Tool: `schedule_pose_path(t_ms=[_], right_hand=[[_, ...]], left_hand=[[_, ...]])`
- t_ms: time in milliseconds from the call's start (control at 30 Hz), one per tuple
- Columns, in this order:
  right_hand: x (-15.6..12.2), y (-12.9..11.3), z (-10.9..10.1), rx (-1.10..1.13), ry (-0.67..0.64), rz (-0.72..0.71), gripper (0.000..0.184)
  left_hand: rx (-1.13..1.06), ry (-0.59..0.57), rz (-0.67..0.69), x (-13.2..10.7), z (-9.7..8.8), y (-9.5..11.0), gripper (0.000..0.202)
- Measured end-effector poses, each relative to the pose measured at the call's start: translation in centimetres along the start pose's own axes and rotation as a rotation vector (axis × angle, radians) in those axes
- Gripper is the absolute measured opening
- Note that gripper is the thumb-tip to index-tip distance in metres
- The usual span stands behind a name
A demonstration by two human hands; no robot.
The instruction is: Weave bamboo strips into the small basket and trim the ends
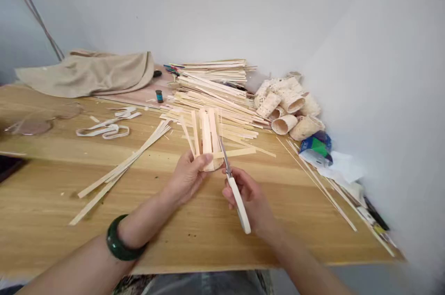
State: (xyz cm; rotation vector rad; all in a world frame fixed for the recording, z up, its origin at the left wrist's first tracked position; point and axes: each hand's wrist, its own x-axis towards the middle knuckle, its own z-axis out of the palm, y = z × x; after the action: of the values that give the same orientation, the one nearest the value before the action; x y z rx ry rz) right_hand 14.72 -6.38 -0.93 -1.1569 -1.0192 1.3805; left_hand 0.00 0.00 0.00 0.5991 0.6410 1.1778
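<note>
Strips (206, 135): about four, left hand (187, 176); cutter (239, 204): one, right hand (257, 202).

Bare forearms, dark green bangle (121, 242) on left wrist, no sleeves

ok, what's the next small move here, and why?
Probably ease the cutter up along the strips: its blade lies against their right edge near the lower ends, the left hand pinches them fanned upright, and the right hand grips the handle.
</note>
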Motion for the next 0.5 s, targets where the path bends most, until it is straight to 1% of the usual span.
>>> schedule_pose_path(t_ms=[100,200,267,300,333,367,400,433,467,500], right_hand=[[-0.4,0.1,0.3,0.065,-0.01,-0.003,0.041],[-0.8,0.7,0.6,0.096,0.002,0.04,0.042],[-1.1,1.0,0.3,0.102,0.013,0.085,0.046],[-1.2,0.9,-0.2,0.09,0.032,0.096,0.049],[-1.3,0.7,-1.0,0.058,0.065,0.093,0.052],[-1.3,0.4,-2.2,0.002,0.125,0.067,0.053],[-1.3,-0.1,-3.9,-0.12,0.216,0.024,0.052],[-1.3,-0.6,-5.9,-0.287,0.32,-0.038,0.051],[-1.2,-1.2,-8.3,-0.48,0.453,-0.124,0.051],[-1.2,-1.7,-10.8,-0.687,0.57,-0.195,0.052]], left_hand=[[0.004,-0.026,-0.008,-0.3,0.1,0.0,0.034],[0.004,-0.039,-0.011,-0.4,0.0,-0.1,0.034],[-0.009,-0.029,-0.02,-0.3,-0.1,-0.2,0.033],[-0.025,-0.012,-0.027,-0.3,-0.1,-0.2,0.031],[-0.045,0.01,-0.038,-0.2,-0.1,-0.2,0.028],[-0.07,0.037,-0.051,-0.1,-0.2,-0.1,0.023],[-0.097,0.068,-0.065,0.0,-0.1,0.0,0.017],[-0.123,0.1,-0.082,0.1,-0.1,0.1,0.011],[-0.146,0.133,-0.102,0.2,0.0,0.2,0.007],[-0.166,0.164,-0.123,0.3,0.1,0.3,0.007]])
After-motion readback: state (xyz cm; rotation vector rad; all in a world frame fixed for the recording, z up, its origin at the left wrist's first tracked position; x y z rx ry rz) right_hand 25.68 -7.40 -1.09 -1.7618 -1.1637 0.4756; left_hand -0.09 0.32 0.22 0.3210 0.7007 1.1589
